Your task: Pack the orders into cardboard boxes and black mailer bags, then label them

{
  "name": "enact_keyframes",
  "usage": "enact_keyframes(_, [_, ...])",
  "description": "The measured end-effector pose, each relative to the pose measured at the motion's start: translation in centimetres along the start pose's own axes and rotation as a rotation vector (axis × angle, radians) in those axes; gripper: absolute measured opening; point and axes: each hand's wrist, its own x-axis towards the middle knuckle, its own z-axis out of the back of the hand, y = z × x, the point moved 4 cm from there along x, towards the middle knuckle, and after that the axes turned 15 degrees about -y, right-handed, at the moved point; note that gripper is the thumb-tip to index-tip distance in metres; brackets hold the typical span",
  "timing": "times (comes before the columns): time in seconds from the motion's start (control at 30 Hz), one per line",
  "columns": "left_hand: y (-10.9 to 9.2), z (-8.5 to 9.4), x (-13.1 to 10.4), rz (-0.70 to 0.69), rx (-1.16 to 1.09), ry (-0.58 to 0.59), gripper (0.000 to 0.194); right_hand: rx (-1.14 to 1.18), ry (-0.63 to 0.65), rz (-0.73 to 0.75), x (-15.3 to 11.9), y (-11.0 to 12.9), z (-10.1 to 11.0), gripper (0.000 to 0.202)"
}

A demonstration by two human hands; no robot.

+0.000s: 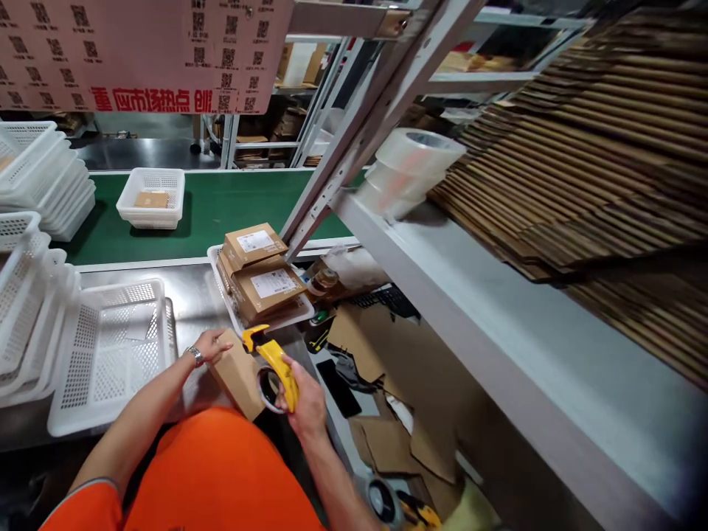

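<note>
A small brown cardboard box point(237, 375) lies close against my body on the metal bench. At its far left corner, my left hand point(212, 345) grips it, with a metal watch on the wrist. My right hand point(305, 397) is closed around a yellow tape dispenser point(273, 357), whose roll of tape hangs over the right side of the box. Just beyond, a white basket point(303, 310) holds cardboard boxes with labels, the upper one point(254, 247) sitting on the others.
An open white basket point(63, 398) is at left beside stacked baskets point(25, 324). A green conveyor belt point(232, 199) crosses behind, carrying more baskets point(152, 214). At right, a metal shelf point(442, 287) bears tape rolls point(387, 184) and flattened cartons point(586, 155). A phone point(338, 387) lies below.
</note>
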Motion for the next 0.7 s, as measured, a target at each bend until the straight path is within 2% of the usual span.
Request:
enact_keyframes(0.07, [-0.2, -0.3, 0.0, 0.007, 0.006, 0.023, 0.047, -0.093, -0.022, 0.047, 0.1, -1.1, -2.7, 0.074])
enact_keyframes(0.13, [-0.4, -0.3, -0.2, 0.023, 0.009, 0.039, 0.042, -0.167, -0.01, 0.102, 0.4, -2.2, -4.0, 0.075])
enact_keyframes(0.27, [-1.0, 0.6, -0.6, 0.024, 0.0, -0.008, 0.033, -0.21, 0.01, 0.128, 0.6, -3.4, -3.3, 0.074])
enact_keyframes(0.4, [-2.3, 2.1, -0.6, 0.011, 0.007, -0.261, 0.041, -0.227, 0.0, 0.15, 0.6, -3.9, -2.2, 0.071])
enact_keyframes(0.47, [-2.9, 2.2, -0.8, 0.044, 0.001, -0.316, 0.051, -0.223, 0.003, 0.148, 0.6, -4.2, -2.0, 0.072])
enact_keyframes(0.5, [-3.0, 1.9, -0.9, 0.078, -0.007, -0.295, 0.059, -0.218, 0.005, 0.146, 0.7, -4.4, -1.9, 0.073])
enact_keyframes(0.57, [-3.2, 0.8, -1.4, 0.178, -0.051, -0.178, 0.07, -0.211, 0.009, 0.147, 0.7, -4.7, -1.8, 0.075])
enact_keyframes(0.63, [-3.2, -0.4, -1.9, 0.263, -0.102, -0.061, 0.065, -0.227, 0.019, 0.153, 0.7, -4.9, -1.7, 0.075])
enact_keyframes(0.7, [-3.2, -1.1, -2.3, 0.291, -0.12, -0.026, 0.053, -0.247, 0.029, 0.165, 0.6, -4.7, -1.7, 0.073])
